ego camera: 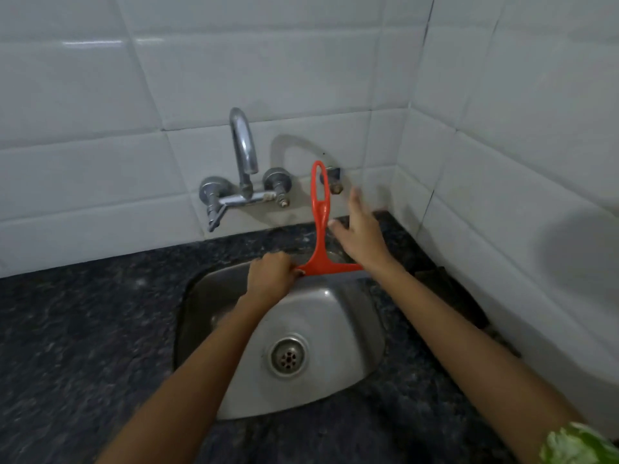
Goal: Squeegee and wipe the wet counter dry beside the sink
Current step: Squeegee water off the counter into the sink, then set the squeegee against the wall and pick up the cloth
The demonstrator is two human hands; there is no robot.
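In the head view, nearest the lens, a green-and-white sleeve point(576, 443) shows at the right forearm, on the near right of the sink point(355, 329). The steel sink is the landmark: its drain point(288, 354) sits at the centre, the dark counter point(83, 329) lies to its left, right and behind it, and the tap point(243, 152) hangs from the tiled wall point(301, 61) beyond it.

The red squeegee point(320, 229) stands over the sink's far rim, handle up, blade edge low. The left hand point(269, 279) grips the blade's left end with curled fingers. The right hand point(360, 236) is spread and holds nothing, just right of the handle, thumb close to it.

Judgement: the 1 step in hand looks like taking the handle properly. Close the right hand round the shaft, free the left, then lay the blade flat on the counter beside the sink and pull water toward the basin.
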